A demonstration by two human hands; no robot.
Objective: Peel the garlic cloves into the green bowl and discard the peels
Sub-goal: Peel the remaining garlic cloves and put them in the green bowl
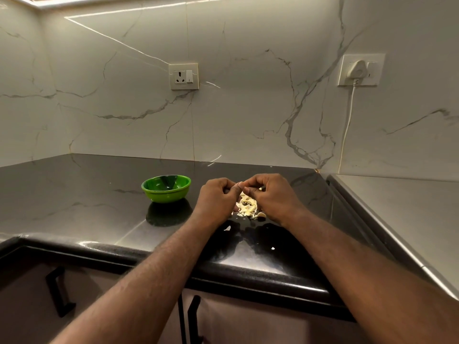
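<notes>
View: head
Left grip (216,198): fingers curled, pinching a garlic clove (247,189) that is mostly hidden.
Right grip (272,194): closed on the same clove, fingertips met by the left.
Peels (246,207): piled on the tabletop (87,194) beneath both grips.
Green bowl (166,194): set upright, left of the grips.

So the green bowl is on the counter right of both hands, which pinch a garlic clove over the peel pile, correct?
No: the head view shows the green bowl left of both hands. The rest holds: left hand and right hand pinch a garlic clove over the peel pile on the counter.
</notes>
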